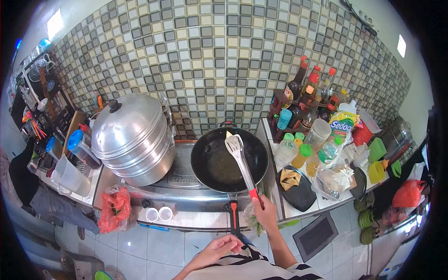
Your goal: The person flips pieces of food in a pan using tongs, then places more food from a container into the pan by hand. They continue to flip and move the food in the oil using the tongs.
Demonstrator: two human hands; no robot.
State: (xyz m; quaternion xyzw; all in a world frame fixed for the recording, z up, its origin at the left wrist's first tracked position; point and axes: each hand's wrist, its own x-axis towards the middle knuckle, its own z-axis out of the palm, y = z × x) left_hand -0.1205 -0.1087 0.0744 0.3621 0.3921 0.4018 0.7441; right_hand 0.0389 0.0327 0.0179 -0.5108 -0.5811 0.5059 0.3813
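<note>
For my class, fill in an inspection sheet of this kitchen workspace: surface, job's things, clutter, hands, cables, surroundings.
Surface: white tiled counter around a metal stove.
Job's things: black pan on the stove; tongs over it; folded browned food on a dark plate.
Clutter: bottles and jars crowd the right side; red plastic bag left.
Hands: right hand grips the tongs' red handle; left hand holds nothing visible.
Cables: apparent power strip, upper right.
Surroundings: mosaic wall, tiled floor.

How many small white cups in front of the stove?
2: left cup and right cup, side by side on the ledge, left of the pan handle. Nested ones could be hidden.
</note>
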